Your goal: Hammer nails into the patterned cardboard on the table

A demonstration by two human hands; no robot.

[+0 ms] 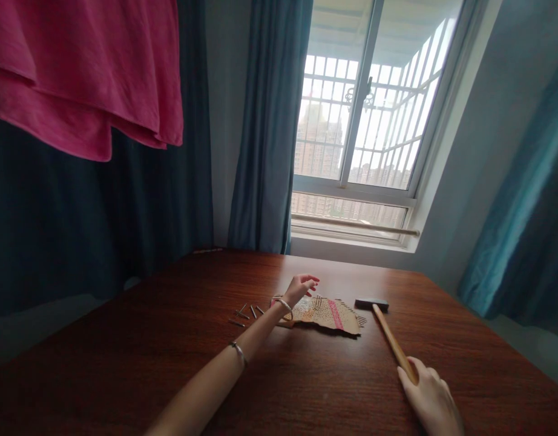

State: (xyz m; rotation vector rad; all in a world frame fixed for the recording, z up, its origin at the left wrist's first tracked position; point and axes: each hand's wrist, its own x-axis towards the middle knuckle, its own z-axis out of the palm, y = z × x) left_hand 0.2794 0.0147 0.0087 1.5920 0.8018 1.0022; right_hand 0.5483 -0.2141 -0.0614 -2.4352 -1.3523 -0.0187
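My right hand (431,399) grips the end of a wooden hammer handle (394,342); the hammer's dark head (372,304) rests on the brown wooden table (170,351). My left hand (301,286) reaches out over the table with its fingers loosely spread, holding nothing. It hovers just above the left end of a patterned piece of cardboard (327,313) with a pink stripe. Several nails (247,313) lie on the table left of the cardboard, close to my left wrist, which wears a bracelet.
A barred window (365,121) is behind the table, with blue curtains (265,127) on both sides. Pink cloth (86,72) hangs at the upper left. A thin stick-like thing (207,250) lies at the table's far left edge.
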